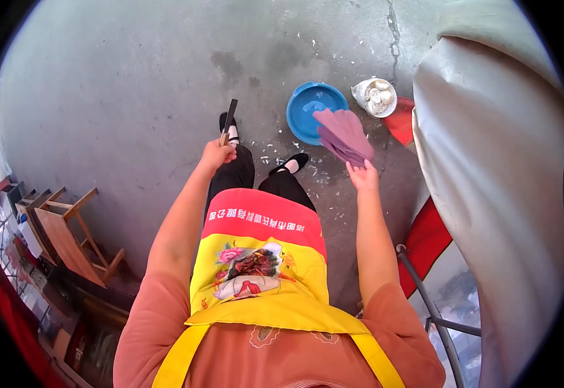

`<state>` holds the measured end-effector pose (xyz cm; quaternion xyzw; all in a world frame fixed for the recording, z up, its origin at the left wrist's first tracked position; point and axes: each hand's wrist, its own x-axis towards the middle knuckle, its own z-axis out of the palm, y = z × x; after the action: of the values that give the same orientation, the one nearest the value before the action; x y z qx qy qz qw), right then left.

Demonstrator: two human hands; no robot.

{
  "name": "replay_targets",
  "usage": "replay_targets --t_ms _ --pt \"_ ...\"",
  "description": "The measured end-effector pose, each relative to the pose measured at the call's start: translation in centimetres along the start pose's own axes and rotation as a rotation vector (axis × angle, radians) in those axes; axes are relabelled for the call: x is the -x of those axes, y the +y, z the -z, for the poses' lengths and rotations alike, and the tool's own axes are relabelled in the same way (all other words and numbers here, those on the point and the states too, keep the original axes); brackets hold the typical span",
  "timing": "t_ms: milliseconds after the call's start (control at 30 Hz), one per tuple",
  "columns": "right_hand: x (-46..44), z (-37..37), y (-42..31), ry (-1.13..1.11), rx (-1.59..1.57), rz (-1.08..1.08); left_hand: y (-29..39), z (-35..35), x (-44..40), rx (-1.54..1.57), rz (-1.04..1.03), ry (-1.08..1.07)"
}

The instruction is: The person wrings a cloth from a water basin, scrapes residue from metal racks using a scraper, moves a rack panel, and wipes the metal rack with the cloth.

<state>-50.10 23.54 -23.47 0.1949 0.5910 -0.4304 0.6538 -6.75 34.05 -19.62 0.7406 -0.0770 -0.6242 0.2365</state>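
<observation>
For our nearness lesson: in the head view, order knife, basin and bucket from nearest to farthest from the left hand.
1. Knife: in the left hand.
2. Basin: floor, to the right.
3. Bucket: farther right, past the basin.

A grey floor [133, 84] — cracked, stained — lies between wooden furniture [64, 242] and a draped silvery sheet [489, 149].

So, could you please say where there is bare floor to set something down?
Widest: floor between the black blade and wooden furniture. Smaller: between that blade and the blue basin. Crowded: the right, with basin, purple cloth and white bucket. Scraps lie around the shoes.
</observation>
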Motion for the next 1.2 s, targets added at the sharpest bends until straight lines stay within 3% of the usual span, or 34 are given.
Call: replay_targets --t_ms 100,267,500,633,733,867,1067,1133,1200 --pt "-5.6 -2.2 2.8 -0.067 0.232 0.044 1.2 -2.2 -7.7 -0.051 0.034 -0.059" --pt "-15.8 1.8 6.3 0.219 0.721 -0.014 0.6 -7.8 -23.3 -0.315 -0.059 -0.069" --pt "-30.0 9.1 8.8 0.585 0.507 -0.038 3.9 -18.2 -39.4 -0.586 -0.242 -0.128" --pt "-35.7 10.8 9.6 0.415 0.140 -0.022 3.7 -23.6 -44.8 -0.531 -0.231 -0.270" --pt "-37.4 9.3 10.1 0.366 -0.096 0.147 3.5 -25.4 -45.3 -0.416 -0.203 -0.327" --pt "-36.3 6.5 9.9 0.387 -0.139 0.166 2.8 -23.3 -45.9 -0.278 -0.096 -0.200" --pt "-28.2 -3.8 8.7 0.281 0.074 0.202 4.3 -11.9 -36.6 0.154 0.056 -0.120" --pt "-23.6 -9.1 8.4 0.233 0.140 0.171 3.8 -7.2 -33.4 0.267 0.019 -0.113" --pt "-20.0 -12.7 8.6 0.070 0.227 0.164 6.5 -2.9 -27.7 0.431 0.095 -0.088"
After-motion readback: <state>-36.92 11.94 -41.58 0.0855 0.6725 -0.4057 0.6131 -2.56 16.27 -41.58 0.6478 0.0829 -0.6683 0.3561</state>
